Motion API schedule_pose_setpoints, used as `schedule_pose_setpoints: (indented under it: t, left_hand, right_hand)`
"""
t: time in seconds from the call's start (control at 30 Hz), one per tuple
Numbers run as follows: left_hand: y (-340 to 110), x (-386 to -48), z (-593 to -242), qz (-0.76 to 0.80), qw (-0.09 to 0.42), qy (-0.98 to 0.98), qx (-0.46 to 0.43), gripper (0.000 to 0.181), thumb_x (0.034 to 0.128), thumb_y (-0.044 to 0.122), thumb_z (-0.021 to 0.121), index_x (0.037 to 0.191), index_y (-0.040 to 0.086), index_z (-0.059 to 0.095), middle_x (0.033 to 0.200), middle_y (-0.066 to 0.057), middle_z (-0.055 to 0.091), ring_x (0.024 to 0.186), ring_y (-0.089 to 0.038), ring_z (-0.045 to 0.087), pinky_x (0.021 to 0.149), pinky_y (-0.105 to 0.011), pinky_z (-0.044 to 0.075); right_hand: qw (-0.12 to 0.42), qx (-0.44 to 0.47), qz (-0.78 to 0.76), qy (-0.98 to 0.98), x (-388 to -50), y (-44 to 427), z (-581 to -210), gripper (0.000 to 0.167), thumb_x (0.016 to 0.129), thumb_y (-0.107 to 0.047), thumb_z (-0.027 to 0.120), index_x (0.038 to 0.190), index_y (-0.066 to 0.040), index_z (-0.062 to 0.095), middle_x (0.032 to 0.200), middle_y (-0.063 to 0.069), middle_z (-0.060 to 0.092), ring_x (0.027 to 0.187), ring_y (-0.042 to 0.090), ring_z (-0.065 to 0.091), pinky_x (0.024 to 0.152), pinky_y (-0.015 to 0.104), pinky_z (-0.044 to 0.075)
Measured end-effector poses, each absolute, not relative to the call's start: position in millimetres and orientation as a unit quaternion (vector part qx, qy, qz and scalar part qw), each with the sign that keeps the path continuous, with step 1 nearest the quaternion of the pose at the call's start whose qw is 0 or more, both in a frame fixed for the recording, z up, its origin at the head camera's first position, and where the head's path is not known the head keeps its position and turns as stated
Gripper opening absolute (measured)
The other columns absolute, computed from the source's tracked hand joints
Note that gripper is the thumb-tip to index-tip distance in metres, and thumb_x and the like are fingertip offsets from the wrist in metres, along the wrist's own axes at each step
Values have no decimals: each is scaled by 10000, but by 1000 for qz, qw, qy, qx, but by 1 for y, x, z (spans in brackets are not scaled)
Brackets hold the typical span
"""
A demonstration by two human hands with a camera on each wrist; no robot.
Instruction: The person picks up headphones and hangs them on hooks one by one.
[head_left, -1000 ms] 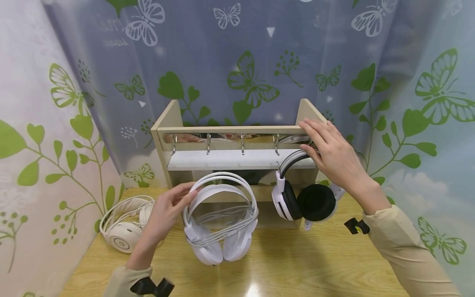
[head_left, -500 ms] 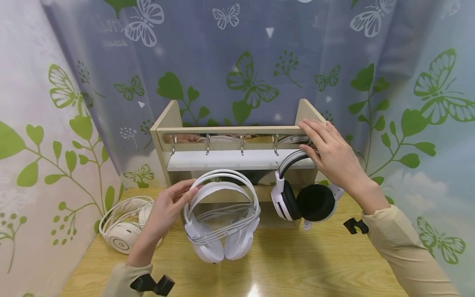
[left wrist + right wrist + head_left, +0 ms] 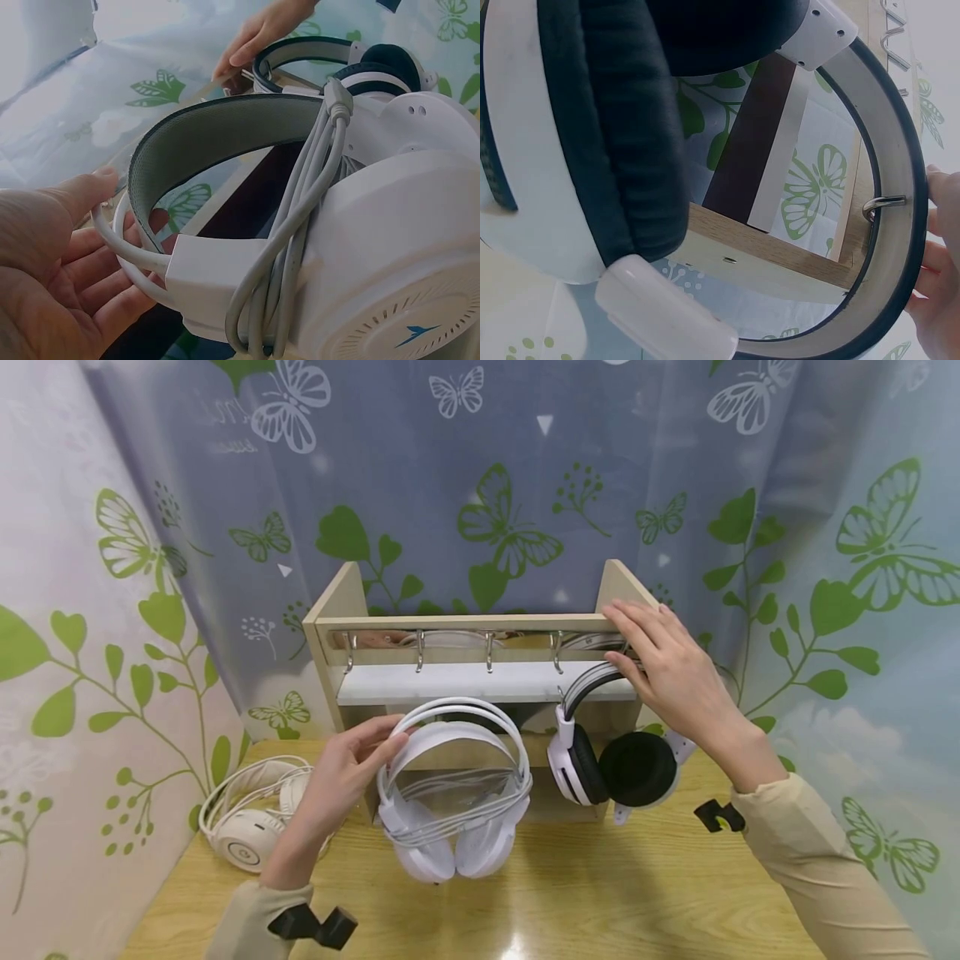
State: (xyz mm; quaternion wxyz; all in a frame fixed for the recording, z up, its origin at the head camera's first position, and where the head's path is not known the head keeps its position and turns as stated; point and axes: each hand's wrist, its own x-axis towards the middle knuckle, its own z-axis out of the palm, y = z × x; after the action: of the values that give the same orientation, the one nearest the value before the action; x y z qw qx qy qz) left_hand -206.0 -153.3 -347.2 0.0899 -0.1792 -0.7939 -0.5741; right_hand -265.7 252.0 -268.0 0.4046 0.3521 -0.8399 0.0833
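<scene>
My left hand point(image 3: 341, 777) pinches the headband side of white headphones point(image 3: 491, 843), holding them in front of the rack with both ear cups hanging down. Grey cable is wound across their ear cups; the left wrist view shows my thumb and fingers about the twin white tubes point(image 3: 135, 259). At the rack's right end, my right hand point(image 3: 671, 672) rests with extended fingers at the top board and the headband of white-and-black headphones point(image 3: 637, 768). In the right wrist view, that headband point(image 3: 904, 165) hangs over a metal hook point(image 3: 885, 202), with my fingertips touching its outer side.
A light wooden rack point(image 3: 457, 623) stands at the back, with a row of metal hooks point(image 3: 490, 653) above a white shelf point(image 3: 450, 683). Cream headphones point(image 3: 247, 842) lie on the wooden table point(image 3: 585, 893) at left. Patterned curtains point(image 3: 420, 485) surround the table.
My left hand has moved slightly right and upward with the white headphones, toward the rack. The right hand and the hanging headphones stay in place.
</scene>
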Motion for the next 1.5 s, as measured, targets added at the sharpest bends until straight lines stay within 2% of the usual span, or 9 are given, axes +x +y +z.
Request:
schedule_pose_setpoints:
  t: [0.73, 1.13, 1.5]
  left_hand:
    - [-143, -213, -325, -576, 97, -786, -202, 335, 1017, 235, 644, 1325, 106, 671, 1193, -111, 725, 949, -132, 712, 783, -248, 562]
    - [-139, -220, -317, -585, 110, -771, -225, 332, 1022, 187, 632, 1332, 72, 662, 1235, -119, 711, 976, -105, 710, 791, -216, 557]
    - [-134, -226, -317, -596, 103, -769, -207, 356, 1013, 203, 648, 1343, 69, 652, 1286, -114, 691, 1030, -95, 691, 857, -190, 536]
  right_hand:
    - [402, 352, 80, -841, -266, 251, -267, 565, 1006, -212, 642, 1517, -57, 454, 1482, 188, 506, 1384, 369, 457, 1245, 515, 214]
    - [402, 352, 78, -842, -266, 251, -266, 552, 1017, -227, 627, 1513, -52, 457, 1482, 189, 505, 1386, 371, 454, 1242, 522, 219]
    - [402, 351, 76, -842, -265, 251, -268, 543, 1027, -244, 613, 1510, -49, 460, 1482, 190, 505, 1383, 373, 456, 1242, 519, 220]
